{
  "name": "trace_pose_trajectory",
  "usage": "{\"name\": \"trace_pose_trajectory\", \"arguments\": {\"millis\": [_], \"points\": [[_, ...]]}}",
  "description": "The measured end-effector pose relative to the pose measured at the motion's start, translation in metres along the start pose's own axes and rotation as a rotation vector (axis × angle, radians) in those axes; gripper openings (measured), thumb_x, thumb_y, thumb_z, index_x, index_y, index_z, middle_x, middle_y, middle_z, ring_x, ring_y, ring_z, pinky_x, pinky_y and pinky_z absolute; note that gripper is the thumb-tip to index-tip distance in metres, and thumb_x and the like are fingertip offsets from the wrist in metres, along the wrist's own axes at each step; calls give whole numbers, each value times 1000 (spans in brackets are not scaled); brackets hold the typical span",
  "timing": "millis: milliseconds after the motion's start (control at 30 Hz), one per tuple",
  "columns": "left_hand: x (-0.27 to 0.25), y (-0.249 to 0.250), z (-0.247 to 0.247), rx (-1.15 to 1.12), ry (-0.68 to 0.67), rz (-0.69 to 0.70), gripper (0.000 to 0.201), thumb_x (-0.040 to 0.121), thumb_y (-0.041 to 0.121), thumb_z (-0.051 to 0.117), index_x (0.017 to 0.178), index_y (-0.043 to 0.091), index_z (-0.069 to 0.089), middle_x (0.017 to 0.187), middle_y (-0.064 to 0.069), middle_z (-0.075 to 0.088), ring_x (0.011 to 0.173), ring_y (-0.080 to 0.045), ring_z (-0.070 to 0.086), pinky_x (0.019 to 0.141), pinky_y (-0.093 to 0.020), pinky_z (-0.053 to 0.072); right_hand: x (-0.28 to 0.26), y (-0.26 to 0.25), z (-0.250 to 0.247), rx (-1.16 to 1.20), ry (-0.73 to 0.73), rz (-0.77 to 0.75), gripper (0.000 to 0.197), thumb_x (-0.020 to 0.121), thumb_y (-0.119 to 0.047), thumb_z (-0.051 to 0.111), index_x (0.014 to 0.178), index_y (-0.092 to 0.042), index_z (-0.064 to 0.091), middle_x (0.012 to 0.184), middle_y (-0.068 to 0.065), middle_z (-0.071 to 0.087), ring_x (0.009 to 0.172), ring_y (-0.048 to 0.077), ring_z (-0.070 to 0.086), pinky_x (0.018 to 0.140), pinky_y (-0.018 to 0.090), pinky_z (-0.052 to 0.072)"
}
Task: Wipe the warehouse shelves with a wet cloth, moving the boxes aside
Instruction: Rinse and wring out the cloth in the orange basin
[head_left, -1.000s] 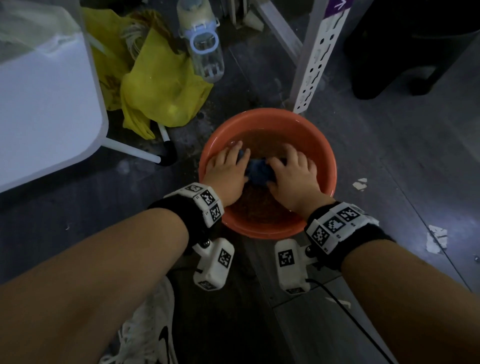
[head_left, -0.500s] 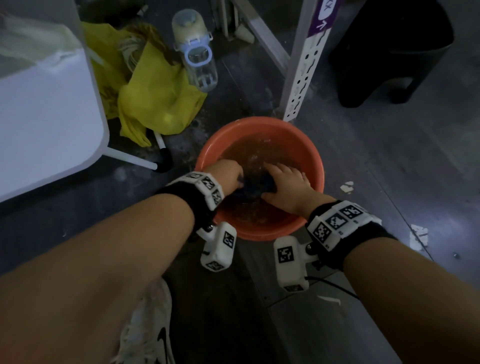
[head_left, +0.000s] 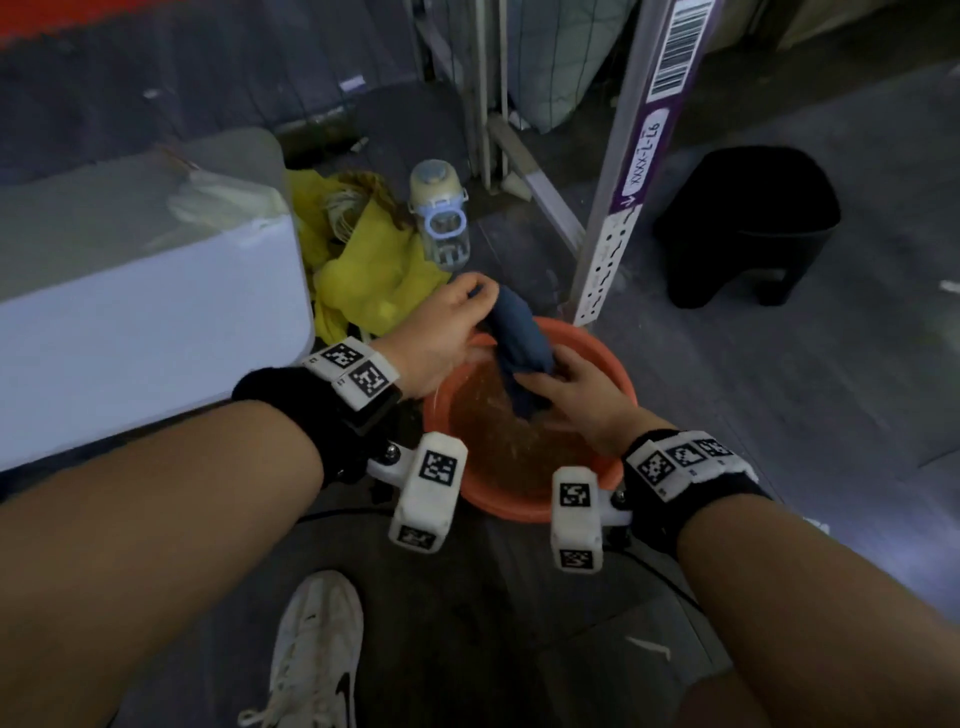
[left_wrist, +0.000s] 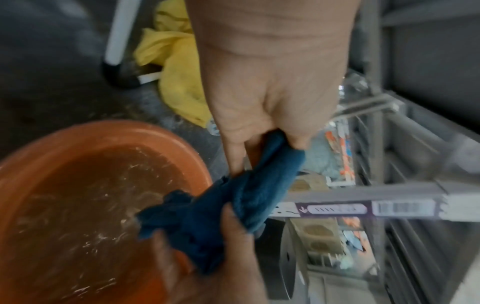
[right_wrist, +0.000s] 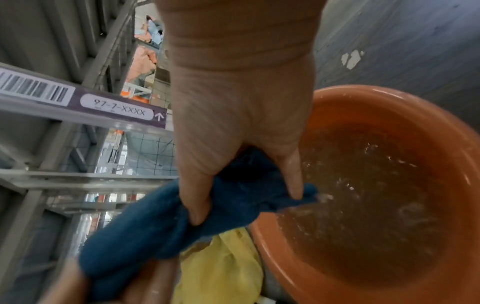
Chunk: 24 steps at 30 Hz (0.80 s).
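A wet dark blue cloth (head_left: 519, 343) is bunched into a roll above an orange basin (head_left: 613, 384) of murky water on the floor. My left hand (head_left: 441, 332) grips the cloth's upper end (left_wrist: 275, 160), over the basin's far left rim. My right hand (head_left: 576, 395) grips its lower end (right_wrist: 246, 195) over the water. Water runs from the cloth (right_wrist: 155, 232) into the basin (right_wrist: 441, 144). The basin (left_wrist: 78, 131) also fills the lower left of the left wrist view.
A grey perforated shelf upright (head_left: 623, 208) with a purple barcode label stands just behind the basin. A white table (head_left: 130, 322) is on the left, with a yellow bag (head_left: 374, 270) and a clear bottle (head_left: 441, 218) beside it. A black stool (head_left: 748, 223) stands at right. My white shoe (head_left: 317, 654) is below.
Both hands have lifted the blue cloth out of the water and now hold it stretched above the basin. The head view has tilted up toward the shelf upright.
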<state>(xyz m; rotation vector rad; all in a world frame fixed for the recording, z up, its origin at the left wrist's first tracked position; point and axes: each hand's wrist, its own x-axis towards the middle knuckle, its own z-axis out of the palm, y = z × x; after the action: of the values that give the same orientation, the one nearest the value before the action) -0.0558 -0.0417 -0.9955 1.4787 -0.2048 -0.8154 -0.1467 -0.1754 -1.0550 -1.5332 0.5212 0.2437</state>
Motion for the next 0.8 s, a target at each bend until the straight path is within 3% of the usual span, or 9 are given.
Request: {"name": "trace_pose_trajectory", "arguments": {"millis": [100,200,300,433,500,600,667,733,800], "points": [[5,-14,-1,-101,161,-75,24,100,34,36,101,16,51,124,-9,54,114,-26,55,94,-49,49,-3,-7,1,203,48,21,20,94,-8,55,113,-12,48,92,7,62,80,22,64,69,40,56],[10,-31,4,-22,188,-162,30,95,43,43,100,15,52,121,-11,56,109,-25,59,91,-46,51,-6,-14,1,350,92,0,22,93,-2,49,110,-15,49,89,7,63,74,20,65,78,48,55],[13,-47,6,4,215,-223,27,93,43,49,97,16,52,114,-12,60,99,-28,61,89,-48,51,-7,-23,1,509,116,6,22,86,1,46,96,-18,49,96,12,58,84,30,62,83,56,51],[10,-52,8,-81,126,-339,37,89,54,48,107,24,59,100,-6,63,83,-22,59,73,-38,48,-6,-31,-1,621,59,-42,45,85,1,39,108,-34,56,122,11,54,108,36,58,82,47,52],[6,-51,7,-137,39,-419,51,86,66,38,110,27,61,98,-3,58,87,-19,54,77,-36,42,-4,-34,-4,673,3,-39,40,84,-3,38,112,-22,60,118,14,60,103,33,60,80,42,53],[5,-50,6,-275,-87,-451,76,82,73,31,128,18,55,111,-12,58,92,-26,57,89,-50,47,-3,-37,-6,683,11,-3,31,82,-25,54,106,-7,62,104,17,65,95,30,63,87,41,51],[2,-45,8,-347,-128,-427,65,88,60,38,129,12,53,121,-21,58,95,-31,59,84,-46,52,0,-36,-4,501,78,-21,27,87,-39,60,93,-12,64,92,11,67,88,24,65,85,37,51],[1,-38,11,-329,-184,-387,39,94,30,47,126,10,51,127,-26,54,98,-31,58,78,-40,55,4,-35,-4,128,193,-112,27,90,-40,60,87,-13,57,82,3,61,78,14,61,73,27,50],[3,-38,15,-261,-267,-341,32,91,5,49,121,17,53,116,-21,60,93,-27,60,74,-37,58,11,-31,-3,-205,285,-209,21,93,-36,57,91,-16,52,89,1,54,83,13,54,75,22,46]]}}
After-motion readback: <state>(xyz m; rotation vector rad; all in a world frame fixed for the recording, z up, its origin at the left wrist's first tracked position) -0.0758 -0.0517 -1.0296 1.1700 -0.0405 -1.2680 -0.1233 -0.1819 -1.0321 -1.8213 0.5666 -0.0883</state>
